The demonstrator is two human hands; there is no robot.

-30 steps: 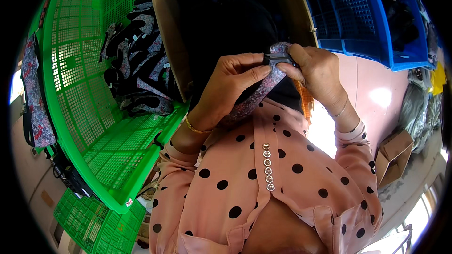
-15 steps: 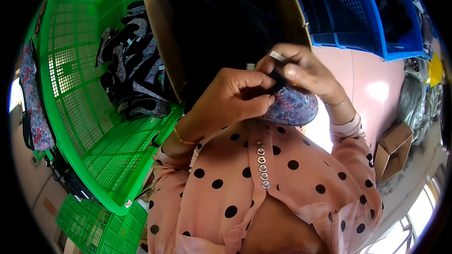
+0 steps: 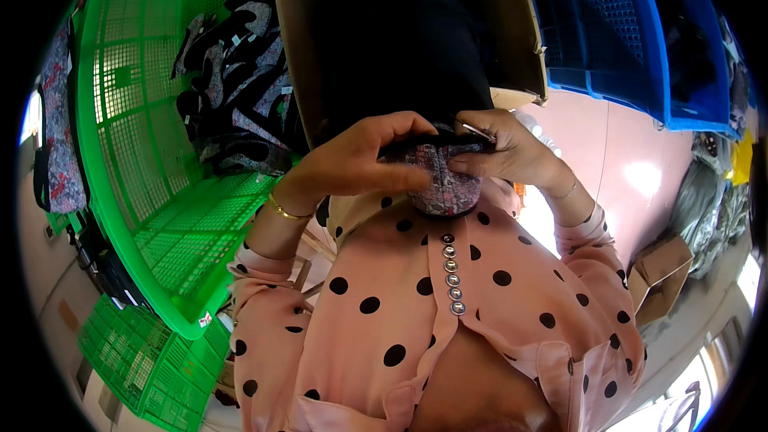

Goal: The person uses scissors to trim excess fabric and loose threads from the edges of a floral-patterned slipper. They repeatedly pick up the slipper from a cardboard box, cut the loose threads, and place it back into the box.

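In front of my chest I hold a floral fabric shoe upper (image 3: 444,186), its rounded end toward me and its black edge on the far side. My left hand (image 3: 364,158) grips the left part, fingers behind and thumb across the floral face. The right part is pinched between the thumb and fingers of my right hand (image 3: 516,150). A thin pale strip (image 3: 480,132) shows at my right fingers; whether it is a tag or a small tool I cannot tell. Dark cloth (image 3: 400,56) fills the space beyond my hands.
To the left stands a green plastic basket (image 3: 152,216) with several black and floral pieces (image 3: 240,80) in it. An open cardboard box (image 3: 290,40) is ahead, beside a blue crate (image 3: 656,40). A small carton (image 3: 662,272) and clear plastic bags (image 3: 704,184) lie at right.
The upper has been turned and lowered toward my chest, its black edge now spread between both hands. My hands have moved apart, and the view has shifted slightly.
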